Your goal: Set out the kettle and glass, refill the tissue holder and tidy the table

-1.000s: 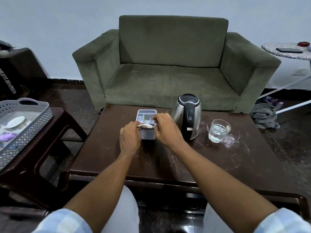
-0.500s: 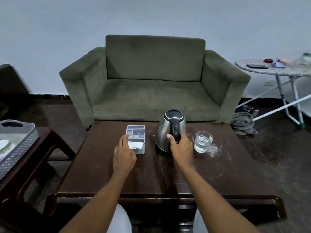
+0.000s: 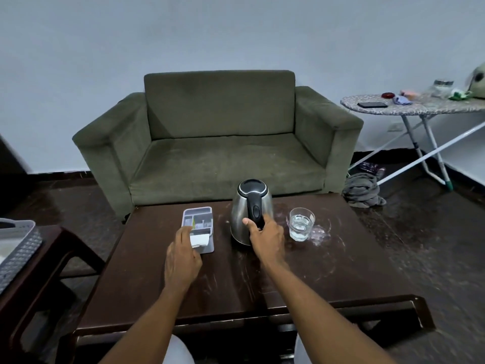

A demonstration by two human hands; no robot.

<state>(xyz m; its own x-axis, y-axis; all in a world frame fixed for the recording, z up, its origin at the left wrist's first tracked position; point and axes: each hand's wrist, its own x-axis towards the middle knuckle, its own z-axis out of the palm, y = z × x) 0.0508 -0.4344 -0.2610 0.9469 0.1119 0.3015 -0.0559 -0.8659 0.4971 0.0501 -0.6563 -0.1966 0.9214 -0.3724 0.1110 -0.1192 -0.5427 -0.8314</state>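
A steel kettle with a black lid and handle stands near the far middle of the dark wooden table. My right hand wraps around the kettle's black handle. A clear glass with water sits just right of the kettle, beside a wet patch. Left of the kettle lies the grey compartmented tissue holder, with white tissues in its near compartment. My left hand rests on the holder's near left edge, fingers flat and holding nothing.
A green sofa stands behind the table. A grey plastic basket sits on a side stool at the left. An ironing board with a phone and small items stands at the right, with a grey cloth heap on the floor.
My right hand left the tissue holder and took hold of the kettle's handle. The tissue now lies in the holder. My head has risen, widening the view.
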